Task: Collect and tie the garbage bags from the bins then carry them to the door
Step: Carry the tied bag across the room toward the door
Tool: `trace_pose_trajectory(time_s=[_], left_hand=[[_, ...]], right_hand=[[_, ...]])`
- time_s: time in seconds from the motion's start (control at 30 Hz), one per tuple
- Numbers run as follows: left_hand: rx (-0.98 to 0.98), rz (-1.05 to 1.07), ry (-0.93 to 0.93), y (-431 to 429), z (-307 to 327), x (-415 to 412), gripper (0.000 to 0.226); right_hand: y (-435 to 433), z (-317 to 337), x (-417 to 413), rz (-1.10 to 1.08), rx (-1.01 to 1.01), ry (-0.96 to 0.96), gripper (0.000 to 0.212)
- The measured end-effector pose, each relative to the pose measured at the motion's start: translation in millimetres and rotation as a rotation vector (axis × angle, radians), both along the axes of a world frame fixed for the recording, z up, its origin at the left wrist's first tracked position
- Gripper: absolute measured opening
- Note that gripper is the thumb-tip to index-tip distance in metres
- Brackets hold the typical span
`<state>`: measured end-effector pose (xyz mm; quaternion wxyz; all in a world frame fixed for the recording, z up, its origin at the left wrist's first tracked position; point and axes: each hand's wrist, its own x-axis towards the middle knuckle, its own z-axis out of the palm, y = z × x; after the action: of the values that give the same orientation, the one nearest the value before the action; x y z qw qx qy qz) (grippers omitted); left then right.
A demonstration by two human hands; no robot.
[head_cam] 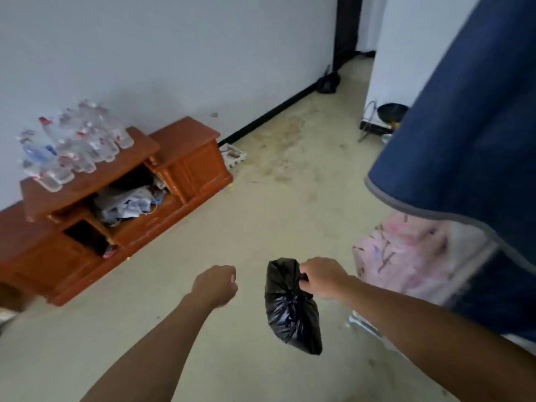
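While my right hand point(322, 278) has its grip closed on the gathered neck of 1 black garbage bag point(293, 309), I judge the carry underway. It hangs below the grip, long axis near vertical, bottom tilted right. Left hand point(216, 285) is fisted, empty. Next: walk toward the hallway point(352, 79) ahead.

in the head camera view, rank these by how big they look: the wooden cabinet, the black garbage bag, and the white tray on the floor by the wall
1. wooden cabinet, by far the largest.
2. black garbage bag, held by the right hand; nearness to the camera enlarges it.
3. white tray, smallest, though it lies farther away.
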<state>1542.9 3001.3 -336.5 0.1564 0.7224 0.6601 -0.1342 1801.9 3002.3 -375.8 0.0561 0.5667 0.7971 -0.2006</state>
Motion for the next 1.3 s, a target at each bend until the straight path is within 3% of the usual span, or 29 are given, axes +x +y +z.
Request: trace_pose_trajectory(time_s=[0.27, 0.43, 0.63, 0.93, 1.3], left_hand=[[0.011, 0.189, -0.012, 127, -4, -66, 0.018], [-0.012, 0.146, -0.028, 255, -27, -86, 0.012], [0.017, 0.01, -0.022, 444, -8, -101, 0.011], [-0.011, -0.214, -0.062, 693, -11, -20, 0.019], [-0.027, -0.232, -0.084, 1005, -9, 98, 0.015]], right_hand=[[198, 7, -51, 0.085, -0.005, -0.034, 0.02], [314, -10, -66, 0.067, -0.012, -0.08, 0.019], [452, 13, -56, -0.094, 0.002, -0.066, 0.017], [652, 20, 6, -0.233, -0.008, -0.116, 0.025], [963, 37, 126, -0.286, 0.002, -0.105, 0.02]])
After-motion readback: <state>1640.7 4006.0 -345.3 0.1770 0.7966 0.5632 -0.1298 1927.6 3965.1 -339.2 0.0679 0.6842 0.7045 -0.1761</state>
